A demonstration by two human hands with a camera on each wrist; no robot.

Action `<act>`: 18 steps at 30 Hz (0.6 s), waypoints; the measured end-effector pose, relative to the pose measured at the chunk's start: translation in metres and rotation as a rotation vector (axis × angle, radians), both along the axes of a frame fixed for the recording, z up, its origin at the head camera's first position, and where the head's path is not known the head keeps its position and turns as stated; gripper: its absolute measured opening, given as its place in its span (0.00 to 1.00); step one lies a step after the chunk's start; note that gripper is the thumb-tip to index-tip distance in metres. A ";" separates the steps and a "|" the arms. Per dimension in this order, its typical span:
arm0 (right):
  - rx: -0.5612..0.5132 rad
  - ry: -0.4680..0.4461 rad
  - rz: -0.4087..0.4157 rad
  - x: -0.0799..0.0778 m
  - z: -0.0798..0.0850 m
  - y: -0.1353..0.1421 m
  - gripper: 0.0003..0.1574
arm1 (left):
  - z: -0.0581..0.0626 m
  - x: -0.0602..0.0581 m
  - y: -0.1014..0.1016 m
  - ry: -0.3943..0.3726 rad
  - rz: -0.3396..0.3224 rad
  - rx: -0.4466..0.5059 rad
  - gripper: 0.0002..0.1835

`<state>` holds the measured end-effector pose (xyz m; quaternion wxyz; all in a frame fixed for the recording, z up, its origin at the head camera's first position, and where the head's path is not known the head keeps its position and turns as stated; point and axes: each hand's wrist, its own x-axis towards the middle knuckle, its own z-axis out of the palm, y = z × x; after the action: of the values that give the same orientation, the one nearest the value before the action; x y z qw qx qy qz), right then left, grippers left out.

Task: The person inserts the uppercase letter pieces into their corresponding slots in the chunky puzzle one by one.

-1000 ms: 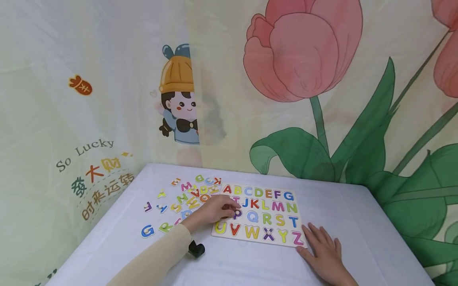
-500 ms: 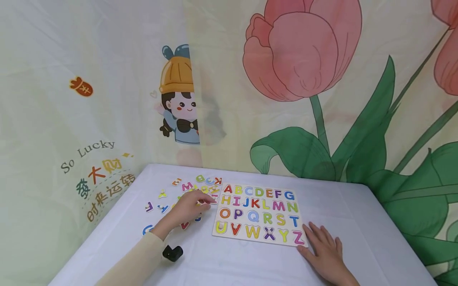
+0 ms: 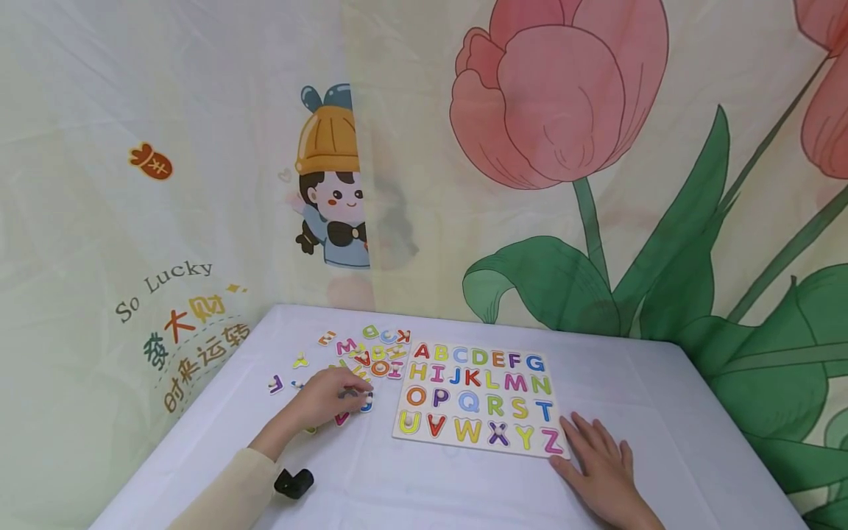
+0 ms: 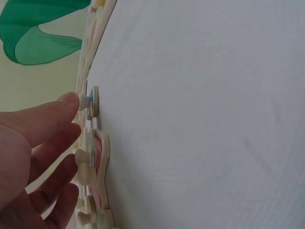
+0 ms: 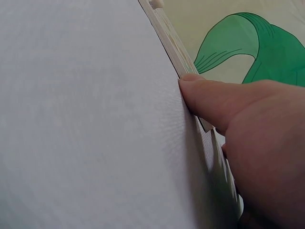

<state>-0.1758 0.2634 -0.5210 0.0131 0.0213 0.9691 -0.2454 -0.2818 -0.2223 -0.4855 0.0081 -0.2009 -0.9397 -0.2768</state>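
Note:
My left hand [image 3: 322, 401] is over the loose letter pieces at the left, fingers loosely bent. Its thumb tip is at the pale knob of a blue letter piece [image 3: 369, 403], and that knob shows uncovered beside the fingertips. In the left wrist view, this blue piece [image 4: 95, 101] lies flat, and the other fingers are near more knobbed pieces, one of them pink [image 4: 98, 152]. The alphabet puzzle board [image 3: 450, 444] lies right of the pile. At the board's lower right corner rests my right hand [image 3: 599, 471], fingers spread, its thumb touching the board's edge [image 5: 177, 59].
Several loose letters lie scattered left of the board, among them a purple F [image 3: 275, 383] and an orange O [image 3: 380, 369]. Knobs show on the board's U [image 3: 410, 422] and X [image 3: 498, 433]. White cloth [image 3: 424, 493] covers the table; printed curtains hang behind it.
My left hand has left the board's left side, drawn back leftward over the pile, and come down by the blue piece. The right hand has stayed at the board's corner.

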 end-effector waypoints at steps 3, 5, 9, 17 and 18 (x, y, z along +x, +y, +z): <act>-0.003 0.000 -0.001 0.000 0.000 0.001 0.61 | -0.002 0.003 0.003 -0.006 0.038 0.010 0.11; -0.003 -0.002 -0.002 0.000 0.000 0.000 0.61 | -0.003 0.004 0.005 -0.002 0.065 0.027 0.09; -0.003 0.006 0.001 0.000 0.000 0.001 0.61 | -0.007 0.006 0.010 -0.008 0.123 0.050 0.08; -0.008 0.008 0.006 0.000 -0.001 0.001 0.60 | -0.010 0.006 0.017 0.006 0.157 0.028 0.08; -0.005 0.015 0.008 0.000 -0.001 0.002 0.60 | -0.010 0.007 0.018 0.008 0.160 0.026 0.08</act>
<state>-0.1753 0.2650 -0.5223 0.0067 0.0154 0.9686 -0.2480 -0.2749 -0.2046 -0.4953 0.0363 -0.1262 -0.9489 -0.2868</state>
